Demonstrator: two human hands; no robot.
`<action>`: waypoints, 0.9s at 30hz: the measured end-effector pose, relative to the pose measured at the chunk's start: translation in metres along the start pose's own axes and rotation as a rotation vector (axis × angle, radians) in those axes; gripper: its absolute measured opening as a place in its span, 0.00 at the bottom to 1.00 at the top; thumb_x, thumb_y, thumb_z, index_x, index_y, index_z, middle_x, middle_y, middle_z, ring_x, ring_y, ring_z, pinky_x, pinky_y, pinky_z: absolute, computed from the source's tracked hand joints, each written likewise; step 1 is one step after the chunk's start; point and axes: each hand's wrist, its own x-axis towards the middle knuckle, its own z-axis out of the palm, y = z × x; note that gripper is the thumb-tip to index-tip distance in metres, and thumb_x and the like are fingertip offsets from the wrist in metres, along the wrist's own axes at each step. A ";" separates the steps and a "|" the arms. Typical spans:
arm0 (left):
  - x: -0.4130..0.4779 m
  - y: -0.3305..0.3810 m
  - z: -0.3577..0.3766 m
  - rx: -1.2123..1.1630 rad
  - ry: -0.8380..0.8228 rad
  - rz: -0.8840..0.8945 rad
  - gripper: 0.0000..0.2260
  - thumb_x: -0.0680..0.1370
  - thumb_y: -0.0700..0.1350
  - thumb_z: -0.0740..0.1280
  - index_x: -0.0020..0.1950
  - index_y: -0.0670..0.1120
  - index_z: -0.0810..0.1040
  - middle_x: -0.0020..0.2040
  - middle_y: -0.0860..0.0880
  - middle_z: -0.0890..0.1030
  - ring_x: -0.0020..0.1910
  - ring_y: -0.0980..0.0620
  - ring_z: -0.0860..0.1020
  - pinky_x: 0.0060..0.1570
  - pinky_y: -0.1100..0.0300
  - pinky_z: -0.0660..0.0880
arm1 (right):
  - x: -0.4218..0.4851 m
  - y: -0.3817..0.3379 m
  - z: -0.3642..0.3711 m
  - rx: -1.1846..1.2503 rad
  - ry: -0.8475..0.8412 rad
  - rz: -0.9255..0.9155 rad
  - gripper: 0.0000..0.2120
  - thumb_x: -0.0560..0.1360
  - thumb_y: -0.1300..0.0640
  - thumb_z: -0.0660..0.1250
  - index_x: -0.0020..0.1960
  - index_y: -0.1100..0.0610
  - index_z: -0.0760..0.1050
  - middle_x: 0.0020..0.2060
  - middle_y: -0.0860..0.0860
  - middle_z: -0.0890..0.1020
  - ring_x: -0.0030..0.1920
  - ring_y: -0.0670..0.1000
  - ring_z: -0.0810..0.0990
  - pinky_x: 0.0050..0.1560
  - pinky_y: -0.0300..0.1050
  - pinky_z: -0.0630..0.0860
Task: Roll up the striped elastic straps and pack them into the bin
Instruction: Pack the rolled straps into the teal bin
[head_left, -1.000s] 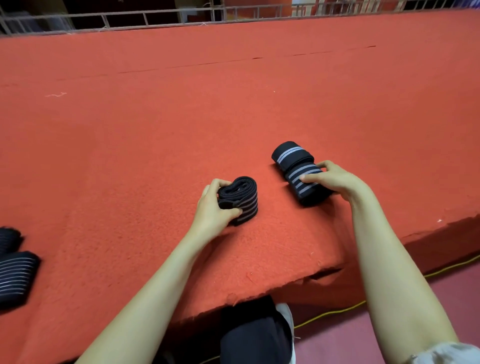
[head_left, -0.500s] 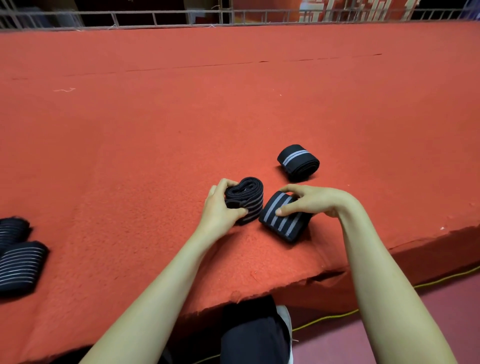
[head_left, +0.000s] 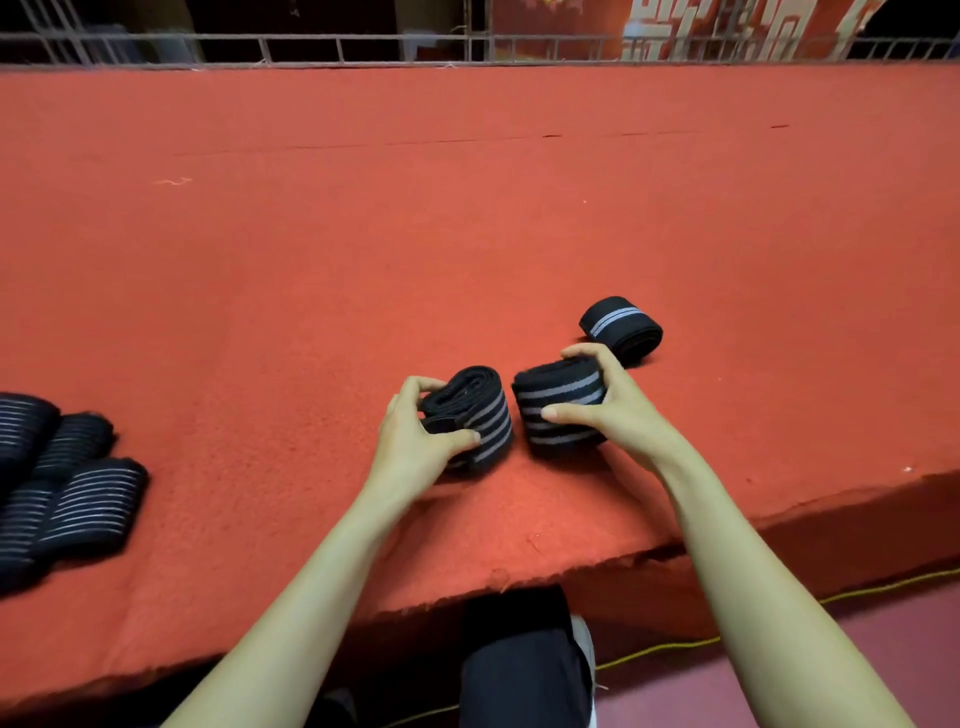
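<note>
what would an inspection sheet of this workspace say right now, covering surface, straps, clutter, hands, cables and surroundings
surface: red felt table top; its near edge is frayed
job's things: left roll of black elastic strap with grey stripes and a matching middle roll sit side by side, a small gap between them; a third roll lies behind them; heap of black striped straps at the left edge; no bin in view
clutter: one pale loose thread on the felt
hands: left hand grips the left roll; right hand grips the middle roll
cables: thin yellow cable on the floor
surroundings: grey metal railing beyond the table
</note>
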 end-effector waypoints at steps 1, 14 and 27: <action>-0.002 -0.001 -0.001 -0.005 0.002 0.003 0.22 0.62 0.44 0.77 0.49 0.59 0.71 0.54 0.50 0.76 0.53 0.49 0.77 0.54 0.50 0.75 | -0.003 0.003 0.008 0.026 0.024 -0.014 0.31 0.64 0.68 0.77 0.61 0.53 0.68 0.52 0.49 0.77 0.49 0.40 0.79 0.50 0.33 0.74; 0.016 -0.002 -0.017 0.280 -0.129 0.137 0.23 0.63 0.37 0.74 0.52 0.53 0.71 0.52 0.52 0.78 0.50 0.52 0.76 0.45 0.63 0.67 | 0.012 -0.022 0.002 -0.614 -0.409 -0.029 0.42 0.67 0.65 0.75 0.74 0.46 0.59 0.64 0.45 0.70 0.63 0.44 0.71 0.63 0.32 0.65; 0.028 0.002 -0.024 0.405 -0.257 0.149 0.24 0.65 0.39 0.75 0.57 0.51 0.70 0.52 0.52 0.78 0.50 0.52 0.76 0.50 0.60 0.71 | 0.047 -0.032 0.013 -0.939 -0.473 0.104 0.43 0.62 0.57 0.80 0.72 0.51 0.63 0.70 0.52 0.64 0.68 0.55 0.67 0.65 0.48 0.67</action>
